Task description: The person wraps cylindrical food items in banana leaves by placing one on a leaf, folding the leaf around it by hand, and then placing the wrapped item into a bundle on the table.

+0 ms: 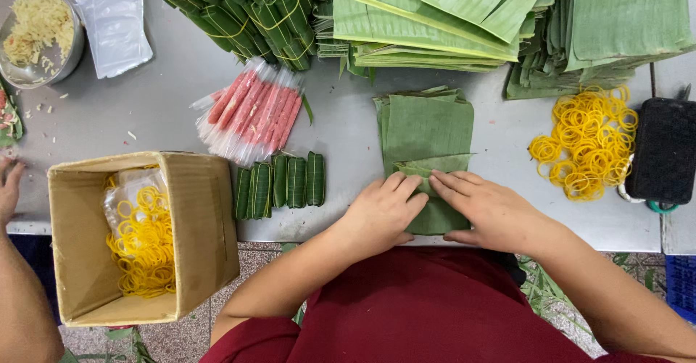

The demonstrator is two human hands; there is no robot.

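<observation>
My left hand (380, 214) and my right hand (487, 209) press side by side on a folded green banana leaf (435, 166) at the near edge of a grey table (159, 102). Fingertips of both hands meet over the fold. The leaf lies on a small stack of cut leaf squares (424, 124). Left of my hands sits a row of several finished leaf-wrapped rolls (283, 183). Behind them lies a pile of pink sausages in clear wrappers (250, 109).
A cardboard box (196, 225) holding yellow rubber bands sits at the near left. Loose yellow rubber bands (586, 142) lie right, beside a black pouch (663, 149). Leaf stacks (449, 18) and tied rolls (246, 11) fill the back. Another person's hand (9, 185) rests far left near a metal bowl (40, 36).
</observation>
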